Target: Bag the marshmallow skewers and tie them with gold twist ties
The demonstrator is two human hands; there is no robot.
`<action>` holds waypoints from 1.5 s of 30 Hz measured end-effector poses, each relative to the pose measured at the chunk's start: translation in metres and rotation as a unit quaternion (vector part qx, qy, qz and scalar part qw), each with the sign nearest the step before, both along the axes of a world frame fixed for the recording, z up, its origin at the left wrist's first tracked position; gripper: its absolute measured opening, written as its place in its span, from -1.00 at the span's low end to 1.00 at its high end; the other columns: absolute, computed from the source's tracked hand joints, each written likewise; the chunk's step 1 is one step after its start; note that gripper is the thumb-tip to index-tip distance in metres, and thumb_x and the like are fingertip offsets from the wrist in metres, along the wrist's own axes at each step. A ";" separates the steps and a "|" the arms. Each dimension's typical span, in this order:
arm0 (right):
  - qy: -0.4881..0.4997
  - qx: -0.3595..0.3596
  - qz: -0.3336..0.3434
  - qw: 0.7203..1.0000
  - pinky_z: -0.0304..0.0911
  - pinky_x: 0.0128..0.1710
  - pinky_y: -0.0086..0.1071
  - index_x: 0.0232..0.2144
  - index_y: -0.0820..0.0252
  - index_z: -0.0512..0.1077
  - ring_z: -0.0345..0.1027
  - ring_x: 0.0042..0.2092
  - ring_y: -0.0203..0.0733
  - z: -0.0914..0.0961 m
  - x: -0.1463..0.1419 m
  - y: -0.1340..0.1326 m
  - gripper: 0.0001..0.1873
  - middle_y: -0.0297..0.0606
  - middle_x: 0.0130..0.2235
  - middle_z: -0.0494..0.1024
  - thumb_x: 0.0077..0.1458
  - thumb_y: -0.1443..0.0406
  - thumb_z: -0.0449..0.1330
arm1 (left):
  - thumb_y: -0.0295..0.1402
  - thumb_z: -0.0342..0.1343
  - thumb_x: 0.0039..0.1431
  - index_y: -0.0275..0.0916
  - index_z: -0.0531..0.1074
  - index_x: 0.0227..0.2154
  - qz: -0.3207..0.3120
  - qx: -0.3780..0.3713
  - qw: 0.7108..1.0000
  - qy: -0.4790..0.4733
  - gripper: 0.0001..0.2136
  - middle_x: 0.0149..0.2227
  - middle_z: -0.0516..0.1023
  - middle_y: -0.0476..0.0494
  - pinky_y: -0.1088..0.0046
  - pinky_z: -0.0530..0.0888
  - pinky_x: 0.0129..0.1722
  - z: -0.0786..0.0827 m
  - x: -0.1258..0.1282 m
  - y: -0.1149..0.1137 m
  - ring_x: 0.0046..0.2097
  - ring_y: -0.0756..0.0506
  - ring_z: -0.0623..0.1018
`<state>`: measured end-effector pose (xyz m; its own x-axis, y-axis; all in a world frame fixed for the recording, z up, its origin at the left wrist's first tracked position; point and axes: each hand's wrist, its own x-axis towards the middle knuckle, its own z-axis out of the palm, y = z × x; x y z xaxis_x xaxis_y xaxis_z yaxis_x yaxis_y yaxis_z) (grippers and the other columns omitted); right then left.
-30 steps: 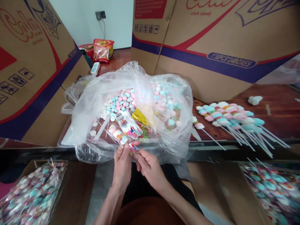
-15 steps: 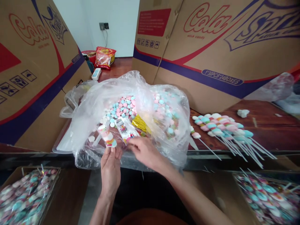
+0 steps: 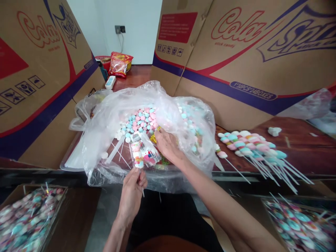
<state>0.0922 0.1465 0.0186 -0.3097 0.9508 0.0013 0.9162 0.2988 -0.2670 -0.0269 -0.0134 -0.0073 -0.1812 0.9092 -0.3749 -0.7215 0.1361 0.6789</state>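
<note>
My left hand [image 3: 132, 189] is closed round the stick of a marshmallow skewer [image 3: 137, 151] that sits upright inside a printed clear sleeve. My right hand [image 3: 166, 143] reaches forward into the big clear plastic bag [image 3: 110, 115]. Its fingers curl down over a bundle of gold twist ties [image 3: 153, 138], partly hidden by the hand. Loose pink, blue and white marshmallows [image 3: 141, 120] fill the bag behind it, and more printed sleeves [image 3: 151, 155] lie beside the skewer.
A row of bare marshmallow skewers [image 3: 249, 144] lies on the brown table at right. Boxes of wrapped skewers sit at lower left [image 3: 26, 217] and lower right [image 3: 301, 220]. Tall printed cartons [image 3: 249, 52] stand on both sides. A snack bag [image 3: 119, 64] lies at the back.
My right hand let go of the sleeve end and moved forward into the bag to the gold ties. My left hand brought the sleeved skewer upright.
</note>
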 end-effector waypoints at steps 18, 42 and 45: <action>0.692 -0.015 -0.027 0.722 0.17 -0.52 -0.48 -0.19 0.11 0.38 0.28 -0.51 -0.36 0.011 0.006 -0.004 -0.80 -0.45 -0.42 0.48 0.10 0.26 0.22 | -0.24 0.41 0.01 -0.26 0.39 -0.42 0.050 0.027 0.997 0.047 -0.69 -0.47 0.41 0.04 0.62 0.10 -0.57 -0.002 0.004 0.009 -0.56 0.16 0.14; 0.578 -0.146 -0.079 0.799 0.20 -0.42 -0.38 -0.49 0.16 0.47 0.28 -0.46 -0.25 -0.026 -0.003 -0.115 -0.85 -0.35 -0.48 0.50 0.03 0.21 0.24 | -0.16 0.38 0.07 -0.21 0.37 -0.37 0.044 0.067 0.987 0.140 -0.68 -0.54 0.29 0.12 0.60 0.08 -0.56 -0.002 0.017 0.011 -0.56 0.13 0.13; 0.590 -0.179 -0.080 0.783 0.14 -0.45 -0.40 -0.50 0.16 0.46 0.22 -0.46 -0.28 -0.026 -0.002 -0.114 -0.84 -0.36 -0.48 0.45 0.03 0.21 0.25 | -0.15 0.38 0.06 -0.24 0.35 -0.43 0.046 0.057 0.989 0.126 -0.66 -0.54 0.27 0.11 0.61 0.06 -0.58 -0.003 0.018 0.013 -0.57 0.14 0.10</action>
<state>0.0901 0.0328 -0.0077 -0.1702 0.9822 -0.0798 -0.0124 -0.0831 -0.9965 -0.0093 -0.0006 -0.0102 -0.3398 0.9182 -0.2035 -0.5329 -0.0097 0.8461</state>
